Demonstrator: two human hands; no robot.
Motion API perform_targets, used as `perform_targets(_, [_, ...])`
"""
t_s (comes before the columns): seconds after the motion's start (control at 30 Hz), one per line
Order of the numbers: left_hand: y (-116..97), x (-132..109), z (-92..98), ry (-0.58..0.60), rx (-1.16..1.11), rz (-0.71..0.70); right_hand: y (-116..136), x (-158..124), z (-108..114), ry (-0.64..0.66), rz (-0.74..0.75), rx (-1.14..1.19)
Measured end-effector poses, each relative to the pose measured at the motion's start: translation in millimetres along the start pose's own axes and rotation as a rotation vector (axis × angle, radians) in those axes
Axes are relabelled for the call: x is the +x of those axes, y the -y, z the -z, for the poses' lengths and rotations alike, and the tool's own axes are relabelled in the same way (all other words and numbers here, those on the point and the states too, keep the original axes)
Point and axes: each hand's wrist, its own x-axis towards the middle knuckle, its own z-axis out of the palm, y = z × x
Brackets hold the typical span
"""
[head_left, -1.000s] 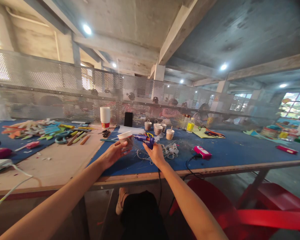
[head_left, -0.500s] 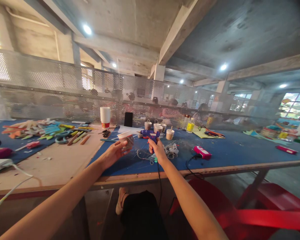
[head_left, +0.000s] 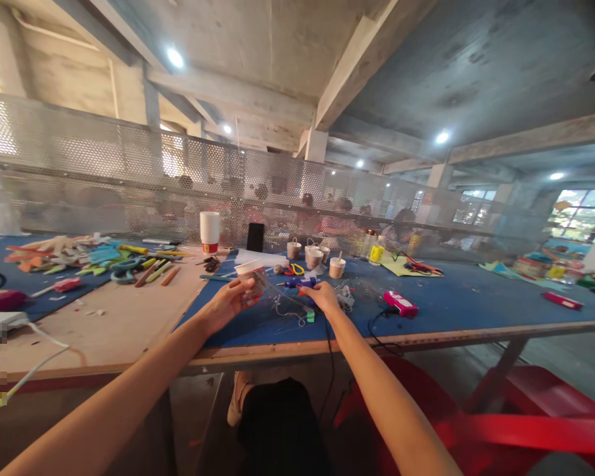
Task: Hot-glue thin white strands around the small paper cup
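Note:
My left hand (head_left: 231,301) is wrapped round a small paper cup (head_left: 254,277) with a white rim, held tilted above the blue table mat. To the right, my right hand (head_left: 322,294) has its fingers closed at the back of a blue hot glue gun (head_left: 296,282), low over the mat, its nozzle pointing left. An orange part of the gun shows by my fingertips. Yellow-handled scissors (head_left: 295,269) lie just behind the gun. Under and beside my right hand is a tangle of thin cord and clear plastic (head_left: 346,297).
Several small cups with handles (head_left: 314,256) stand behind the gun. At the left are a stack of paper cups (head_left: 209,231), a black phone (head_left: 255,237) and a heap of coloured sticks (head_left: 74,254). A pink box (head_left: 400,303) lies right; a red chair (head_left: 540,396) stands below.
My right hand has lowered the glue gun to the mat and moved slightly right, uncovering the scissors behind it. My left hand stays almost still with the cup.

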Motion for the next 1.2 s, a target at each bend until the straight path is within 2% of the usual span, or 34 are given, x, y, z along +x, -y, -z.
perform_targets(0.1, [2, 2, 2.6, 0.016, 0.019, 0.001, 0, -2, 3, -0.026, -0.024, -0.105])
perform_targets(0.2, [3, 3, 4.5, 0.025, 0.033, -0.001, 3, -8, 4, -0.013, -0.027, -0.303])
perform_targets(0.27, [3, 3, 4.2, 0.03, 0.04, -0.006, 9, -14, 4, -0.033, 0.027, -0.433])
perform_targets(0.33, [3, 2, 2.7, 0.043, 0.055, -0.011, 18, -20, 4, -0.103, 0.149, -0.466])
perform_targets(0.4, [2, 1, 0.5, 0.049, 0.078, -0.014, 31, -25, 2, -0.139, 0.311, -0.369])
perform_targets(0.43, [2, 0, -0.6, 0.049, 0.091, -0.012, 38, -27, 0, -0.099, 0.398, -0.263])
perform_targets(0.53, [1, -1, -2.2, 0.049, 0.125, -0.011, 60, -34, -13, 0.174, 0.565, 0.117])
perform_targets(0.57, [1, -1, -2.2, 0.053, 0.131, -0.016, 66, -36, -18, 0.236, 0.597, 0.185])
perform_targets(0.6, [1, -2, -2.1, 0.057, 0.136, -0.02, 71, -37, -24, 0.243, 0.611, 0.213])
perform_targets(0.73, [1, -2, -1.9, 0.039, 0.139, -0.043, 80, -38, -42, 0.191, 0.563, 0.246])
perform_targets(0.8, [2, -2, -2.4, 0.028, 0.131, -0.048, 78, -35, -46, 0.21, 0.53, 0.308])
perform_targets(0.97, [4, 0, -1.7, 0.059, 0.102, -0.062, 72, -31, -46, 0.26, 0.474, 0.434])
perform_targets(1.2, [8, 5, 3.2, 0.053, 0.099, -0.055, 68, -30, -48, 0.237, 0.461, 0.464])
